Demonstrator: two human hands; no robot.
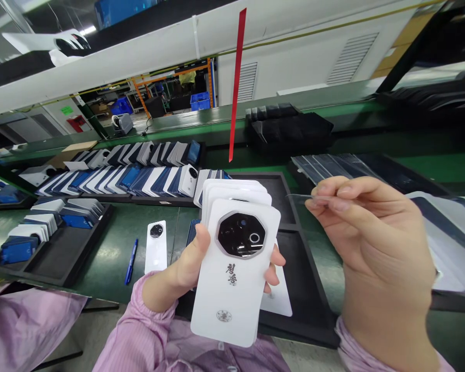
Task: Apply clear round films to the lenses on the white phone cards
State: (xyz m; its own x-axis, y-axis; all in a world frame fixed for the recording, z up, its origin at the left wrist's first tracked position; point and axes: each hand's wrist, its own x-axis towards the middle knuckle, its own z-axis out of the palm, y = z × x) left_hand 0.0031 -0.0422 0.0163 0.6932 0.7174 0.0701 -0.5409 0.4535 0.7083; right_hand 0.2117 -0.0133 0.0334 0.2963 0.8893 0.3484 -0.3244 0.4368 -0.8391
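Note:
My left hand [189, 261] is wrapped round a stack of white phone back covers [242, 305], its thumb on one side and fingertips on the other. The front cover carries a black octagonal camera window [241, 235], dark lettering below it and a small round emblem. To the right of the stack, my raised right hand [375, 237] pinches a thin clear strip of film [297, 196] between thumb and fingers; most of the strip is hidden or hard to see. Behind the stack, a white cover [282, 297] lies in a black tray [310, 279].
A single white cover [156, 248] and a blue marker [130, 262] lie on the green bench. At left, a divided black tray [77, 253] holds covers. Rows of white and blue covers [116, 181] stand behind. A red strip [238, 82] hangs ahead. A person's pink sleeve [27, 325] shows lower left.

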